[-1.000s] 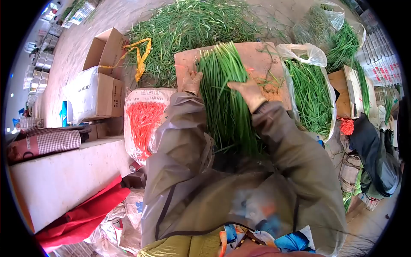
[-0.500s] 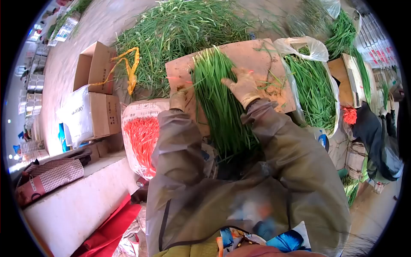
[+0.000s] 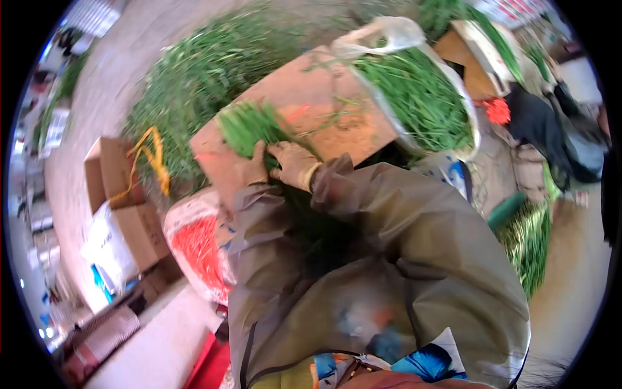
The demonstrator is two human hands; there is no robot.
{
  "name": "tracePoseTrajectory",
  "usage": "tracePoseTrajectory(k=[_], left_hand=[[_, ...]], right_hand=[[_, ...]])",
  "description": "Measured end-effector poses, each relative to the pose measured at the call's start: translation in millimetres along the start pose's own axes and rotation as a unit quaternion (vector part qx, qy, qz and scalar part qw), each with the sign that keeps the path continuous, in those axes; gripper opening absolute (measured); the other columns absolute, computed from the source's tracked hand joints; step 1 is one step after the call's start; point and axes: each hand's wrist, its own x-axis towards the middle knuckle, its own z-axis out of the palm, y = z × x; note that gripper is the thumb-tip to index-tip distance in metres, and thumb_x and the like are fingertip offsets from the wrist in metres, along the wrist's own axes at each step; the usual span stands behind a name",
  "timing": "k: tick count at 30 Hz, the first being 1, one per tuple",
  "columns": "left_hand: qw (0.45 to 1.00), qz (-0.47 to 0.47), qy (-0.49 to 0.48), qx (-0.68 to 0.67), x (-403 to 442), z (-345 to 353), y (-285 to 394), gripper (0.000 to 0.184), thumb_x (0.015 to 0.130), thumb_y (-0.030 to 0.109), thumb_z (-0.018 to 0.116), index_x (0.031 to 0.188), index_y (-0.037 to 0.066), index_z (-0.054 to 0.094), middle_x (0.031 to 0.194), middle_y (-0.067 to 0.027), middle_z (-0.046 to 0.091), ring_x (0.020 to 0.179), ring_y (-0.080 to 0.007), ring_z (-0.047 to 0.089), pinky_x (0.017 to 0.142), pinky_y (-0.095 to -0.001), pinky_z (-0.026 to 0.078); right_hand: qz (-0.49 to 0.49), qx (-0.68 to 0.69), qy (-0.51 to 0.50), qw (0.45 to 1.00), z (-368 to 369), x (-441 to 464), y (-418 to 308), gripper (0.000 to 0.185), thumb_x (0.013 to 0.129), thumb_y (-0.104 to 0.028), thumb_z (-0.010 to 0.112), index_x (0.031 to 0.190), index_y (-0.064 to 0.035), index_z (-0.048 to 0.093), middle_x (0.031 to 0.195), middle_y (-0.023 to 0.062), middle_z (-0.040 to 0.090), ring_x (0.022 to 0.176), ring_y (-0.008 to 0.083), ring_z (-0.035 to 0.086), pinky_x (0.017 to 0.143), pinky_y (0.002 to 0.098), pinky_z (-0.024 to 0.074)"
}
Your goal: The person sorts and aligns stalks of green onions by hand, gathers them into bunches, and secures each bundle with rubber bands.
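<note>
A bunch of long green chives lies over the left part of a brown board, its pale cut ends pointing away from me. My left hand, in a tan glove, is closed around the near left side of the bunch. From the right, my gloved right hand grips the same bunch, its fingers bent and close to the left hand. Toward my lap the leaves run into dark shadow and are partly hidden by my sleeves. Short red streaks show on the board.
A heap of loose greens lies beyond the board. To the right stands a plastic-lined container of chives. A bag of red ties sits at my left, near cardboard boxes. More green bundles are at the right.
My view has turned, shifting the surroundings. My right hand has moved left across the bunch to beside my left hand. Both hands now close on the chives, which lie farther left on the board.
</note>
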Motion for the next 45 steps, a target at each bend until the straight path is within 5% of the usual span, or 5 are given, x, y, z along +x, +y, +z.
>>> tracePoseTrajectory(k=[16,24,31,37,45], left_hand=[[0.959,0.117,0.081,0.246,-51,1,28,0.075,0.063,0.029,0.078,0.121,-0.003,0.043,0.108,-0.0198,0.057,0.097,-0.0325,0.055,0.086,-0.0382,0.043],[0.967,0.003,0.143,0.212,-61,9,16,0.101,0.065,0.037,0.078,0.138,0.000,0.020,0.125,-0.0303,0.041,0.112,-0.0398,0.045,0.093,-0.0414,0.038],[0.947,0.209,0.197,0.142,-71,25,62,0.074,0.075,0.019,0.072,0.135,0.004,0.031,0.121,-0.0220,0.047,0.113,-0.0341,0.044,0.097,-0.0396,0.035],[0.928,-0.041,-0.232,-0.290,-113,206,73,0.066,0.074,0.007,0.071,0.130,0.000,0.035,0.121,-0.0128,0.049,0.116,-0.0224,0.044,0.098,-0.0355,0.037],[0.958,-0.132,-0.041,-0.253,-93,315,99,0.051,0.060,-0.001,0.076,0.105,-0.004,0.052,0.092,-0.0114,0.061,0.078,-0.0217,0.058,0.071,-0.0326,0.049]], right_hand=[[0.429,-0.063,0.093,0.896,-156,-35,320,0.057,0.075,-0.039,0.064,0.118,-0.0038,0.052,0.114,0.0189,0.056,0.106,0.0331,0.054,0.089,0.0406,0.0441],[0.358,-0.036,0.134,0.923,-136,-29,333,0.055,0.066,-0.021,0.068,0.113,0.0017,0.051,0.108,0.0221,0.059,0.100,0.0348,0.057,0.085,0.0400,0.0458],[0.215,0.340,0.142,0.904,-147,-70,319,0.046,0.066,-0.014,0.071,0.108,-0.0003,0.057,0.089,0.0099,0.065,0.078,0.0204,0.061,0.072,0.0302,0.0477],[0.179,0.132,0.192,0.956,-130,-121,253,0.076,0.068,-0.027,0.069,0.135,-0.0144,0.035,0.101,0.0200,0.060,0.090,0.0364,0.059,0.076,0.0403,0.0464],[0.064,-0.182,0.149,0.970,-119,-133,252,0.061,0.072,-0.028,0.068,0.125,-0.0081,0.046,0.100,0.0148,0.060,0.085,0.0295,0.060,0.072,0.0368,0.0487]])
